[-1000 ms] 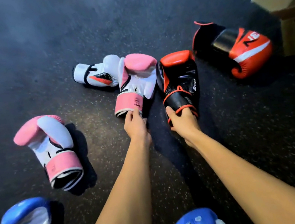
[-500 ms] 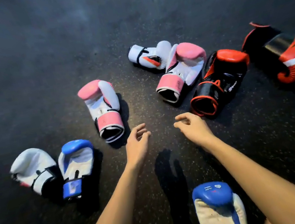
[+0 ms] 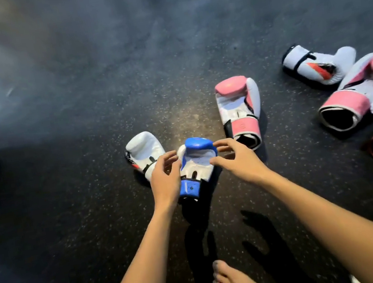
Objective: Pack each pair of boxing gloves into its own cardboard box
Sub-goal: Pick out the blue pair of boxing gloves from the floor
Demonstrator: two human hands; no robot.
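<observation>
Both hands, left hand (image 3: 164, 182) and right hand (image 3: 238, 161), flank the blue glove (image 3: 197, 161), fingers spread.

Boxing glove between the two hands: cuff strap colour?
Blue, on the blue-and-white padded boxing glove; head view, the only one.

left hand (image 3: 164, 182) | right hand (image 3: 238, 161) | both spread beside blue glove (image 3: 196, 162)

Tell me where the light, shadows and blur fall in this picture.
Head view: a warm pool of light sits on the floor around the blue glove; hand shadows fall toward the camera; top left corner is smeared and hazy; wide-angle edges darken.
</observation>
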